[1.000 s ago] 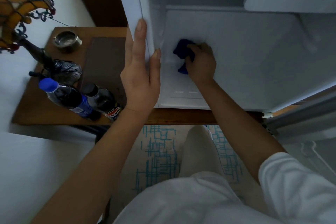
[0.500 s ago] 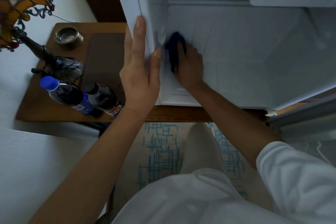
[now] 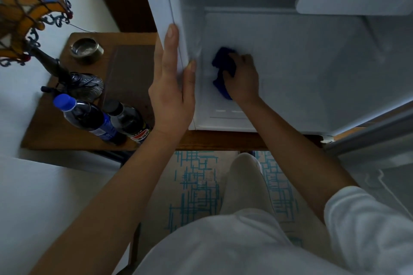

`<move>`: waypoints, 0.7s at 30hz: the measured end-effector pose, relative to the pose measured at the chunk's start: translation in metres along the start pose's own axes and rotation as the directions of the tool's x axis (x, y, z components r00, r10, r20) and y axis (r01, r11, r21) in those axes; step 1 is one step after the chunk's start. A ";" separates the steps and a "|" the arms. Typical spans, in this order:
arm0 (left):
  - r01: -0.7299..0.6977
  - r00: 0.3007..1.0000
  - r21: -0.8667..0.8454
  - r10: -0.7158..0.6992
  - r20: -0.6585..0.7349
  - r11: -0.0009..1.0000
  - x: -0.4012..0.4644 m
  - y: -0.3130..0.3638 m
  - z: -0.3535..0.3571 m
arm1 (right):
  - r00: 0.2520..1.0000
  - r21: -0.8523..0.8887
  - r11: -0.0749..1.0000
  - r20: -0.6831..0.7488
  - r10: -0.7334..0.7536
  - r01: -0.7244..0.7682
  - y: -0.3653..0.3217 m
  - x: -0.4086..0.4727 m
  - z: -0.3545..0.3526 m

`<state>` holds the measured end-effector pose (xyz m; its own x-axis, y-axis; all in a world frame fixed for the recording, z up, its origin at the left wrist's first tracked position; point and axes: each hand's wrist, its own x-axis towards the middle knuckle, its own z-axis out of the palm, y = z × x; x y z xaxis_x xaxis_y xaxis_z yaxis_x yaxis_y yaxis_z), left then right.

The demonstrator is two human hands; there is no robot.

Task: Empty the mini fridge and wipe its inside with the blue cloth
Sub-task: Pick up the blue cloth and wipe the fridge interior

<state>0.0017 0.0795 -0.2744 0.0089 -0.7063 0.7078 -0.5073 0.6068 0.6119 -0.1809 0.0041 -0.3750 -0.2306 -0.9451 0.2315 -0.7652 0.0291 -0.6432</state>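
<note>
The white mini fridge (image 3: 312,69) stands open in front of me, and nothing lies on the part of its floor that I can see. My right hand (image 3: 242,78) reaches inside and presses the crumpled blue cloth (image 3: 222,69) onto the floor near the left inner wall. My left hand (image 3: 172,87) lies flat against the fridge's left outer side, with its thumb hooked round the front edge. Two dark soda bottles, one with a blue cap (image 3: 89,118) and one with a black cap (image 3: 127,120), stand on the wooden table (image 3: 51,127) left of the fridge.
A stained-glass lamp (image 3: 29,6) with a dark base stands at the table's left, a metal ashtray (image 3: 86,49) behind it. The fridge door (image 3: 384,145) hangs open at the right. A patterned rug (image 3: 196,185) and my knee are below.
My right hand has slid the cloth back from the left inner wall onto the fridge floor, a little to the right. My left hand stays on the fridge's side.
</note>
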 end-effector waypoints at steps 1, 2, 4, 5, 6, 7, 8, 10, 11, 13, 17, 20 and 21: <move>-0.004 1.000 -0.003 0.004 -0.003 1.000 0.000 -0.001 0.000 | 0.990 0.038 0.998 -0.130 -0.048 0.053 0.000 -0.001 -0.003; -0.009 1.000 -0.013 0.009 -0.004 1.000 0.000 -0.002 0.001 | 0.970 0.058 0.994 -0.230 -0.075 0.091 -0.002 -0.001 -0.006; -0.018 1.000 -0.035 0.018 -0.012 0.999 -0.001 -0.004 0.002 | 0.951 0.049 0.993 -0.295 -0.088 0.107 -0.002 0.005 -0.007; -0.019 1.000 -0.035 0.019 -0.011 0.999 -0.001 -0.004 0.002 | 0.957 0.028 0.995 -0.276 -0.087 0.098 -0.001 0.009 -0.006; -0.017 1.000 -0.028 0.017 -0.007 0.999 -0.001 -0.004 0.002 | 0.967 0.008 0.996 -0.242 -0.084 0.089 0.001 0.012 -0.003; -0.014 1.000 -0.018 0.014 -0.004 1.000 -0.002 -0.004 0.002 | 0.975 0.000 0.996 -0.206 -0.086 0.088 0.004 0.013 0.001; -0.009 1.000 -0.010 0.009 -0.003 1.000 -0.002 -0.004 0.003 | 0.979 0.002 0.995 -0.179 -0.101 0.103 0.006 0.012 0.007; -0.001 1.000 -0.006 0.001 -0.004 1.000 -0.002 -0.004 0.002 | 0.981 -0.020 0.987 -0.111 -0.158 0.157 0.007 0.009 0.022; 0.002 1.000 -0.007 -0.002 -0.001 1.000 -0.002 -0.004 0.002 | 0.983 -0.056 0.984 -0.053 -0.175 0.172 0.004 0.008 0.030; 0.008 1.000 -0.017 -0.008 0.005 1.000 -0.002 -0.004 0.002 | 0.985 -0.145 0.975 0.051 -0.163 0.169 -0.005 0.007 0.043; 0.010 1.000 -0.031 -0.010 0.011 0.999 -0.002 -0.003 0.002 | 0.970 -0.338 0.934 0.243 -0.030 0.114 -0.004 -0.003 0.048; 0.018 1.000 -0.037 -0.018 0.000 0.999 -0.002 0.000 0.003 | 0.919 -0.471 0.878 0.378 0.107 0.092 -0.007 -0.001 0.040; 0.018 1.000 -0.033 -0.018 0.003 0.999 -0.001 0.001 0.002 | 0.902 -0.479 0.874 0.408 0.140 0.080 -0.011 0.002 0.036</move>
<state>-0.0006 0.0802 -0.2758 0.0157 -0.7184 0.6954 -0.4782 0.6054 0.6362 -0.1508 -0.0104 -0.3936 -0.0703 -0.9813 -0.1791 -0.9753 0.1053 -0.1940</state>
